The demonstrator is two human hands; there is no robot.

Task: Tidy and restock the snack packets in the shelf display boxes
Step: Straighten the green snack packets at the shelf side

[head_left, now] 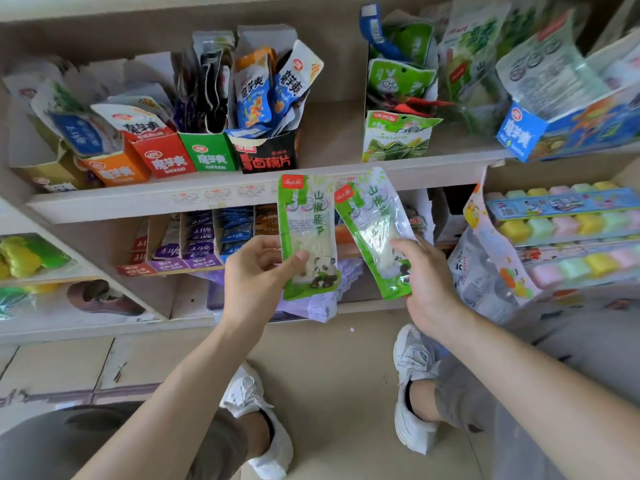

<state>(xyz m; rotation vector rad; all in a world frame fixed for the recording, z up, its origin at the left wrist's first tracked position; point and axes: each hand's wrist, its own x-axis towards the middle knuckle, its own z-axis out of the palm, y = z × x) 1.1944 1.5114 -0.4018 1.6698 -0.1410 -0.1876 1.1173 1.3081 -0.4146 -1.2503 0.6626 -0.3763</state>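
Arms: the left forearm [194, 368] and right forearm [519, 362] are bare from wrist to frame edge. The left grip [256, 268] and right grip [427, 282] are bare hands.

Legwear: plain grey-brown fabric. The left leg panel [104, 441] reads darker and the right leg panel [491, 420] a lighter grey. Each hem ends above a bare lower leg.

Footwear: the left shoe [258, 424] and right shoe [412, 379] are white lace-up trainers with textured uppers, white laces, thick white soles and a dark lining at the ankle opening.
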